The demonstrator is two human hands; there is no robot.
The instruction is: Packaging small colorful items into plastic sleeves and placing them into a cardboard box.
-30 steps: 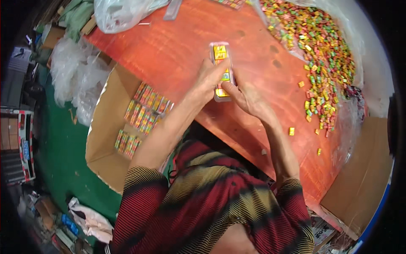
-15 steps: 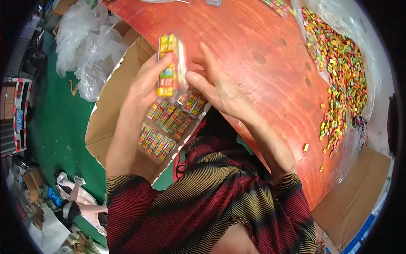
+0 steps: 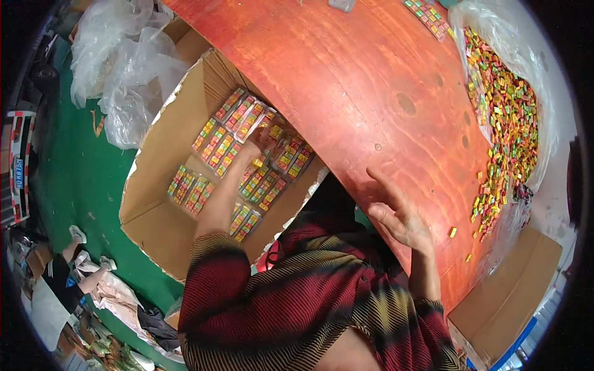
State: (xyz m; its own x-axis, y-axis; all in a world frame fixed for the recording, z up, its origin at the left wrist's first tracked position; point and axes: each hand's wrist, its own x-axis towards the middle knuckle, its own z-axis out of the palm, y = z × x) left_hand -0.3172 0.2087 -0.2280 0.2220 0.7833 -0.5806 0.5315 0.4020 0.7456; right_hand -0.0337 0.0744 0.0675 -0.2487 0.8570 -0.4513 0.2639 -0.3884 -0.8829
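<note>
My left hand (image 3: 263, 141) reaches down into a cardboard box (image 3: 166, 162), among clear packs (image 3: 218, 148) of small red, yellow and green wrapped pieces. Its fingers are dark and smeared, so whether a pack is in their grip cannot be made out. The packs lie in rows and layers on the box's floor. Over the near edge of the red wooden table (image 3: 346, 111), my right hand (image 3: 401, 221) is held open, its fingers and thumb apart and nothing in it.
Loose wrapped pieces (image 3: 510, 123) are heaped on plastic sheeting at the table's right, a few strayed nearby. A filled pack (image 3: 427, 17) lies at the far edge. Crumpled clear plastic (image 3: 133, 80) is left of the box. Another carton (image 3: 510, 290) stands lower right. Someone's legs (image 3: 86, 281) show lower left.
The left hand has gone from above the box, where it held a pack, down into it. My right hand has drawn away from the pack, toward the lower right. The view has shifted slightly.
</note>
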